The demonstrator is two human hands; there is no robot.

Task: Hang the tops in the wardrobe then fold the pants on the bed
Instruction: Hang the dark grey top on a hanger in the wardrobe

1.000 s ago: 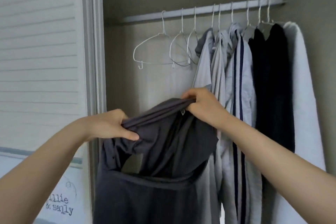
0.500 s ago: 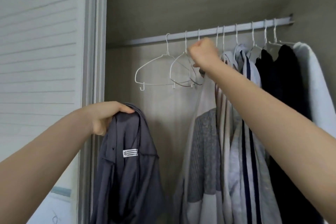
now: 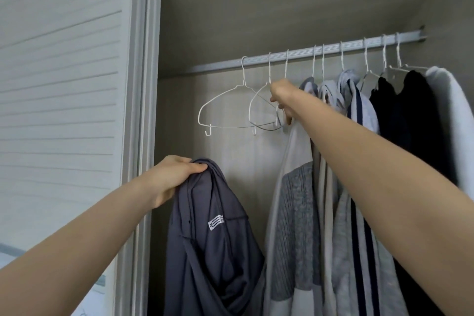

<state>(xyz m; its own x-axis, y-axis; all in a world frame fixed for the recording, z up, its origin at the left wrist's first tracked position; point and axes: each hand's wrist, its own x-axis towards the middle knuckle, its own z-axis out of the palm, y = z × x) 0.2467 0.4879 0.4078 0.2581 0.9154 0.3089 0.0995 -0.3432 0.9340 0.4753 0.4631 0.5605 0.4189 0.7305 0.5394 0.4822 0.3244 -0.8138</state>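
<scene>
Since half a second ago, the right hand [image 3: 282,99] has come lower, from the rail [image 3: 333,52] down to the third empty hanger [image 3: 275,120], and its fingers curl on the wire. Left hand [image 3: 171,177] pinches the grey top [image 3: 213,246] at its collar, below and to the left of the right hand. That top hangs straight down. The hanger must travel down-left to meet it.
</scene>
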